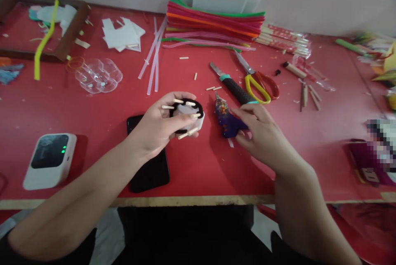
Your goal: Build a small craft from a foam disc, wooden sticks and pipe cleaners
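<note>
My left hand is closed round a small round white piece with a black fuzzy rim, thumb across its face. Several short pale wooden sticks jut from around that rim. In my right hand is a dark purple glue gun with colourful specks, its nozzle pointing away from me. The fingers wrap its handle, which is partly hidden. A gap of red table separates the glue gun from the round piece. Short loose stick pieces lie just beyond the nozzle.
Beyond my right hand lie pliers-like cutters and scissors. Bundled pipe cleaners rest at the back, beside glue sticks and white card scraps. A black phone lies under my left forearm, near a white device.
</note>
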Motion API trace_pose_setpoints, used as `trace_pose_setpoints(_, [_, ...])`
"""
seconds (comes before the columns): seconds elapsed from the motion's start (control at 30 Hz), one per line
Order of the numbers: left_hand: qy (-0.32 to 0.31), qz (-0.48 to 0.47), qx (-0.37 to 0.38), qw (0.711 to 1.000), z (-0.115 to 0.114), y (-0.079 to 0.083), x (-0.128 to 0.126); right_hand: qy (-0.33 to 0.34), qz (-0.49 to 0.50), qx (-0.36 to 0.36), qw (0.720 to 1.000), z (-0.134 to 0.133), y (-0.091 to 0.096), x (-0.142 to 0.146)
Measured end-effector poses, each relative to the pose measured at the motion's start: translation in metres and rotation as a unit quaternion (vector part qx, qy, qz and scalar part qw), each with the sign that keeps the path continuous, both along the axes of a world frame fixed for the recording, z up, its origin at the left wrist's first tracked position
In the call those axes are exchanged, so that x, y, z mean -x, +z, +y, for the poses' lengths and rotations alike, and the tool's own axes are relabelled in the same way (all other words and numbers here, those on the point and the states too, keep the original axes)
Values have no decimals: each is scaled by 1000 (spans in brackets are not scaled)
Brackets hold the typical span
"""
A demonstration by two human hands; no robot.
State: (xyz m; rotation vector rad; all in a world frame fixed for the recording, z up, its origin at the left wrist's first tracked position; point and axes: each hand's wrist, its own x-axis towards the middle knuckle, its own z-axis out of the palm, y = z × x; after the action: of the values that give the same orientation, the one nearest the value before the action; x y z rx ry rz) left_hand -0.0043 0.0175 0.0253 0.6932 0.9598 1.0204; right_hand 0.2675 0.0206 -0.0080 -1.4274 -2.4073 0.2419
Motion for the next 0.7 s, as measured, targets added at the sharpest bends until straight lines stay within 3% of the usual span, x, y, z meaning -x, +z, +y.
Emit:
trace_pose_setpoints(0.23, [63,-5,23,998,3,3,0,42,51,15,998,3,2,-1])
trace_pose_setpoints(0.33, [79,5,28,996,4,3,-1,70,145,-12,987,-1,10,1])
trace_pose_setpoints(0.43, [97,18,39,994,5,3,-1,51,248,-26,967,-8,14,4])
trace_pose_setpoints(0.6, [85,46,32,995,1,3,-5,15,381,119,917,-17,5,3])
trace_pose_setpoints(0.7, [71,50,20,996,-2,4,-8,-6,394,172,903,-19,2,5])
